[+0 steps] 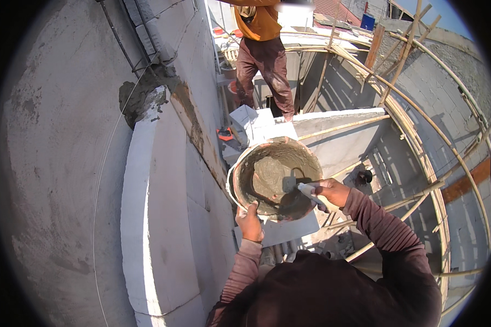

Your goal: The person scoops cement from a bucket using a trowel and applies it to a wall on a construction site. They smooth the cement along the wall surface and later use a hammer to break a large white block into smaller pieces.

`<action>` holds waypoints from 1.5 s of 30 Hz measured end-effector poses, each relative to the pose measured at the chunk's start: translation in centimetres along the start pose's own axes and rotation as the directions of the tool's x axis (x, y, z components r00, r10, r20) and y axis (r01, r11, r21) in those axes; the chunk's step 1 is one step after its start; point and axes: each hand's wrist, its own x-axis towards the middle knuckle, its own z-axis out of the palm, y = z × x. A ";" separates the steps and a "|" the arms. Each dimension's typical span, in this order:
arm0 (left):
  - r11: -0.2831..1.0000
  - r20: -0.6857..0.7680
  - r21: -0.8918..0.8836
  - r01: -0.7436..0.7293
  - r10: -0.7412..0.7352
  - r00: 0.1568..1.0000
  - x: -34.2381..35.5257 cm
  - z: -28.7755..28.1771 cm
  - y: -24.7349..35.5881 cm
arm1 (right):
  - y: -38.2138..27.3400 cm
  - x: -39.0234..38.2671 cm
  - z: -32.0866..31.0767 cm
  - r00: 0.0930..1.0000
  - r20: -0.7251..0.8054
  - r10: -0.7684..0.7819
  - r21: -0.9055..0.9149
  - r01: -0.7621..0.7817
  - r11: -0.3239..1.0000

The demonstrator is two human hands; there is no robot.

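A round bucket [233, 173] of wet grey mortar [268, 170] stands in front of me, its wall coated inside. My left hand [249, 222] grips the near left part of its rim, thumb on top. In my right hand [333, 194] is a trowel [310, 191], fingers closed round its pale handle at the bucket's right side. The trowel's blade reaches into the mortar and is partly hidden by it. Left of the bucket runs a wall of white blocks [166, 207], with fresh mortar [147, 90] at its far end.
A person [264, 65] in an orange top stands beyond the bucket. White blocks [255, 121] lie near that person's feet, beside an orange-and-black tool [224, 134]. Bamboo scaffolding [414, 147] curves along the right above a lower level. A thin string [99, 201] hangs along the left wall.
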 end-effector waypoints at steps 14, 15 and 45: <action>0.996 -0.140 0.092 -0.008 0.021 0.990 2.6 -4.2 -5.2 | -31.5 7.1 19.0 0.969 0.163 -0.183 -0.232 0.218 0.948; 0.992 -0.122 0.121 0.015 0.000 0.992 2.4 -3.3 -5.7 | -32.6 8.6 21.0 0.964 0.176 -0.200 -0.217 0.237 0.947; 0.716 0.373 0.661 -0.226 -0.053 0.926 -3.3 5.6 0.0 | 5.3 -6.2 -2.5 0.892 -0.410 -0.192 -0.869 -0.319 0.378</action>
